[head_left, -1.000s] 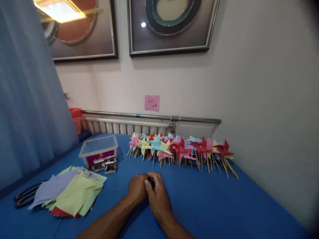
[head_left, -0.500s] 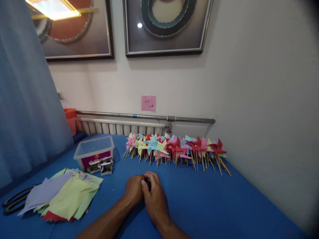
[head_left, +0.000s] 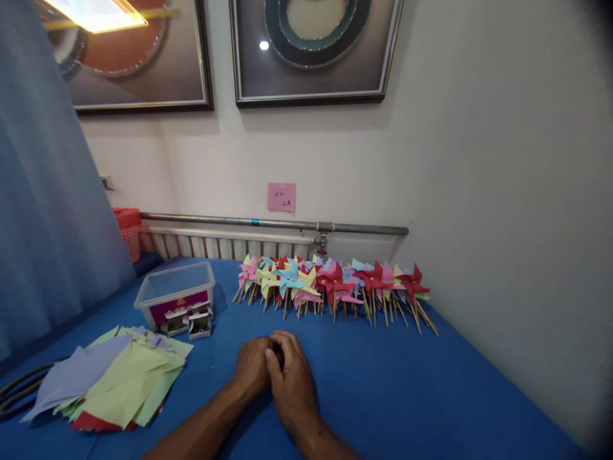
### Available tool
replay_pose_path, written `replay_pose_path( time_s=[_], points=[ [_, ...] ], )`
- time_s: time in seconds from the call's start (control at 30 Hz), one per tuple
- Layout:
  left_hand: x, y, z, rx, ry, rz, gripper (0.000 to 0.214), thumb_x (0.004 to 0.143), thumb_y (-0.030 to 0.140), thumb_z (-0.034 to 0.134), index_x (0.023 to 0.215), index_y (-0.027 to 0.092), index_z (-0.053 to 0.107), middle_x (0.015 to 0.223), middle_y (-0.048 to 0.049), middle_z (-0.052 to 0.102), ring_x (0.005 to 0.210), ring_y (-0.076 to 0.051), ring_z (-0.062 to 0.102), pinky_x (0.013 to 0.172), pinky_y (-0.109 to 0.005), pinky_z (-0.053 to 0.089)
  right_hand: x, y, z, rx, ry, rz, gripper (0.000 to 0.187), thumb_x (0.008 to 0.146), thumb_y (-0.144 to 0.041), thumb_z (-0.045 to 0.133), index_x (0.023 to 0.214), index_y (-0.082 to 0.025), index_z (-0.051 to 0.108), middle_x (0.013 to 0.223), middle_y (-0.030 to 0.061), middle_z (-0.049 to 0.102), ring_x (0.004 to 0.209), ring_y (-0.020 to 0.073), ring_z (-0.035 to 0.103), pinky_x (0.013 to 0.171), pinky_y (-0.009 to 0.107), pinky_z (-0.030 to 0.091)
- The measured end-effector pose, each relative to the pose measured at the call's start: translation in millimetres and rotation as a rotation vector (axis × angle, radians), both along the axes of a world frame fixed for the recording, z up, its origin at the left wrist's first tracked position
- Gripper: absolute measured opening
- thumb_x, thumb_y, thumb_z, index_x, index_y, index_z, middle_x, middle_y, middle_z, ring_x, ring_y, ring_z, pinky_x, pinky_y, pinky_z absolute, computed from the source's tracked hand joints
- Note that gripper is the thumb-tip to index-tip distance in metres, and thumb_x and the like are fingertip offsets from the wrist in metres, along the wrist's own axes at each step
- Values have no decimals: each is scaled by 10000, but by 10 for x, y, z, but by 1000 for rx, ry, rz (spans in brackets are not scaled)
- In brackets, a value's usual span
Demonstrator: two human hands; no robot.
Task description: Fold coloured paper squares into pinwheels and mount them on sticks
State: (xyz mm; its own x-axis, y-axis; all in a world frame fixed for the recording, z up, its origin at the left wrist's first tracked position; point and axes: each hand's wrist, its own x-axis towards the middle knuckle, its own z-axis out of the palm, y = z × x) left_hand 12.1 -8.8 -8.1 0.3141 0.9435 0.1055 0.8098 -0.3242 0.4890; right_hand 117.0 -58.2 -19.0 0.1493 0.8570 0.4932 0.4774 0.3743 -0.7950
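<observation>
The left hand [head_left: 251, 370] and right hand [head_left: 290, 383] meet, fingers curled, hold unclear; paper sheets [head_left: 124, 383] left, pinwheels [head_left: 335, 284] beyond.

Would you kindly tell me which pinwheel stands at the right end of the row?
The red pinwheel, nearest the side wall; all the others stand to its left.

L hand [head_left: 251, 374] & R hand [head_left: 291, 383] together on blue table [head_left: 407, 396].
Fingers curled, touching; contents couldn't be told. Coloured paper stack [head_left: 115, 383] lay to the left, clear box [head_left: 175, 292] beyond it, pinwheel row [head_left: 330, 284] along far wall.
</observation>
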Motion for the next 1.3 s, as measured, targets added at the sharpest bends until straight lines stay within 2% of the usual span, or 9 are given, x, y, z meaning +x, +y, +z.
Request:
replay_pose_path(
  time_s=[0.27,0.53,0.67,0.8,0.97,1.03,1.1,1.17,1.3],
  points=[
    [18,-18,30,-1,18,-10,287,910,240,495,893,194,778,869,-92,781,791,-239,714,653,-306,420,-5,-2,-9,10,-10,-9,222,934,-245,538,1109,-242,675,1186,77,698,1144,234,648,1023,392,507],
    [-146,-140,297,-14,174,-125,268,916,274,519,1013,200,758,1025,-125,777,910,-258,712,767,-318,475,57,70,-101,17,-1,28,305,964,-416,520,1141,-219,671,1236,129,679,1196,281,621,1079,485,473],
    [-465,-355,290,70,182,-47,274,956,287,472,997,193,726,994,-131,751,901,-257,698,771,-326,467,16,23,-170,22,-39,85,348,977,-454,509,1177,-218,668,1250,134,684,1198,282,633,1065,492,500],
    [-1003,-594,128,152,169,94,278,975,239,448,891,209,711,903,-103,712,829,-212,664,753,-313,456,-111,-126,-224,52,-124,166,310,986,-425,516,1185,-250,677,1236,117,704,1180,273,662,1023,464,549],
    [-1749,-813,-90,500,144,405,312,1006,233,416,896,220,708,850,-81,693,814,-203,648,763,-322,477,-209,-188,-315,101,-209,282,259,975,-374,553,1174,-276,687,1200,94,730,1127,267,701,959,429,598],
    [-1949,-875,-138,625,171,475,250,997,264,468,961,210,709,953,-93,713,893,-220,660,811,-345,490,-208,-171,-336,107,-217,305,254,975,-363,552,1174,-280,687,1197,92,733,1121,267,705,949,423,605],
    [-2065,-912,-170,677,228,475,199,957,307,557,1042,202,703,1101,-115,716,1032,-265,654,878,-392,492,-196,-152,-343,92,-214,307,262,977,-365,546,1179,-280,689,1198,97,732,1119,272,708,949,428,608],
    [-2115,-918,-199,657,286,463,266,904,332,629,1125,196,688,1219,-129,697,1142,-306,626,926,-435,485,-184,-138,-344,63,-210,300,267,977,-378,545,1175,-280,694,1199,102,732,1117,277,710,951,438,607],
    [-2133,-871,-266,569,316,498,305,879,293,635,1164,189,674,1260,-128,694,1170,-309,622,945,-452,483,-169,-134,-349,29,-201,301,270,974,-401,542,1153,-282,706,1192,111,735,1112,285,711,934,445,614]
  ],
)
